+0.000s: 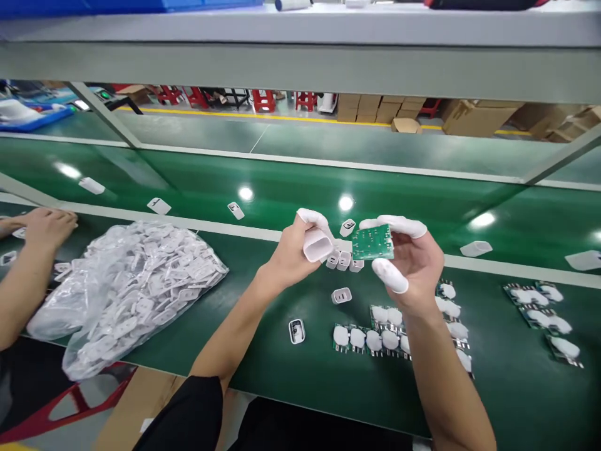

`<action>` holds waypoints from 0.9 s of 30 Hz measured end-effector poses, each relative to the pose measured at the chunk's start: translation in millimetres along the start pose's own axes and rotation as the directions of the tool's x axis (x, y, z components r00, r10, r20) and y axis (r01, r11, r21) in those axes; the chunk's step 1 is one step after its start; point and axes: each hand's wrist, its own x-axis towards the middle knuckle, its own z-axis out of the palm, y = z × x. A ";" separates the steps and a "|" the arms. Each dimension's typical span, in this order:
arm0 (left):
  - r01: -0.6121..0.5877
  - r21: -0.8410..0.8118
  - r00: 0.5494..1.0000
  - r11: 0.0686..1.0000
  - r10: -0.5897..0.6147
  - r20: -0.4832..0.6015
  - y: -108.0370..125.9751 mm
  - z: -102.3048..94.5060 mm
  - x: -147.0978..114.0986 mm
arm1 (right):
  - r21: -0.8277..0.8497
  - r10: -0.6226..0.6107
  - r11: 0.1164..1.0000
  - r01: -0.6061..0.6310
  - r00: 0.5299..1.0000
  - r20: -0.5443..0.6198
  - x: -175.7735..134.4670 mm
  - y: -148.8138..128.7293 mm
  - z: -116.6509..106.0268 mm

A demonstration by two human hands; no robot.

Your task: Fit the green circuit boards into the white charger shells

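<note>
My left hand (300, 247), with white finger cots on it, is closed around a white charger housing (317, 245) whose open end faces me. In my right hand (413, 257), also with white finger cots, a green circuit board (372, 243) is gripped between thumb and fingers. Housing and board are a short gap apart above the green bench. Several white charger housings (344, 260) stand just beyond my hands. Another white housing (341, 295) lies closer to me, and an open-ended one (297, 331) sits nearer the front edge.
Rows of circuit boards with white round pads (373, 340) lie to the front right, with more boards (539, 307) farther right. A clear bag of white plastic parts (150, 291) fills the left side. A co-worker's hand (49, 228) rests beyond it. A shelf (300, 69) spans overhead.
</note>
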 end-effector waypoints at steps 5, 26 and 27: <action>-0.138 0.334 0.990 0.932 0.118 0.077 20.0 -3.1 5.0 | -0.036 -0.075 0.997 0.074 0.997 -0.032 -9.4 0.8 11.2; -0.185 0.481 0.978 0.857 0.210 0.002 20.1 1.4 0.6 | -0.140 -0.211 0.966 0.217 0.976 0.051 -21.9 13.2 21.1; -0.184 0.479 0.979 0.858 0.206 0.006 20.4 1.6 0.4 | -0.135 -0.219 0.965 0.225 0.974 0.057 -22.1 13.5 21.0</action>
